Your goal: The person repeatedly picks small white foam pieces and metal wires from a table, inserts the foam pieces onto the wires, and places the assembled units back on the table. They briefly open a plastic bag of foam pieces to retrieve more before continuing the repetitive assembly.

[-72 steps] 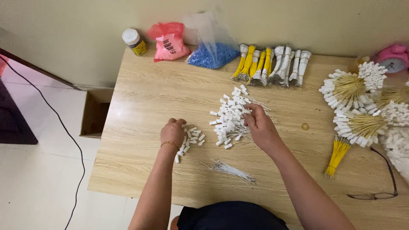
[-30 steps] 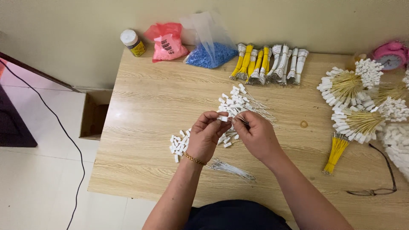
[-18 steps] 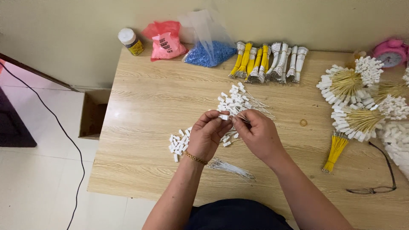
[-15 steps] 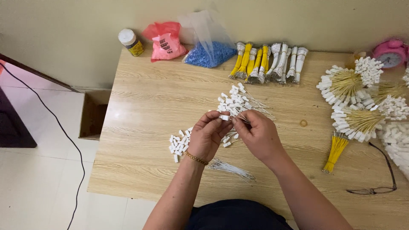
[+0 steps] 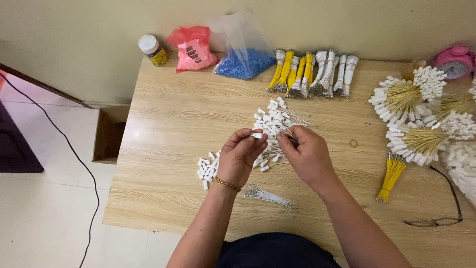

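My left hand point(image 5: 239, 158) pinches a small white plastic piece point(image 5: 257, 135) between thumb and fingertips, above the wooden table point(image 5: 173, 129). Close beside it, my right hand point(image 5: 305, 155) grips thin white wires point(image 5: 290, 134) that lead into the pile of white-tipped wires point(image 5: 273, 119) just beyond both hands. A smaller heap of loose white pieces point(image 5: 207, 168) lies left of my left wrist. A thin bundle of bare white wires point(image 5: 267, 196) rests near the table's front edge, under my forearms.
Along the back stand a small jar point(image 5: 152, 50), a pink bag point(image 5: 192, 48), a clear bag of blue beads point(image 5: 243, 59) and yellow and white wire bundles point(image 5: 312, 74). Finished fan-shaped bundles point(image 5: 411, 119), a yellow bundle point(image 5: 391, 171), eyeglasses point(image 5: 439, 218) and a pink clock point(image 5: 456, 57) sit right. A cardboard box point(image 5: 106, 141) is on the floor left.
My hands left the two piles and came together over the table. The left hand now pinches one white piece and the right hand holds wires beside it.
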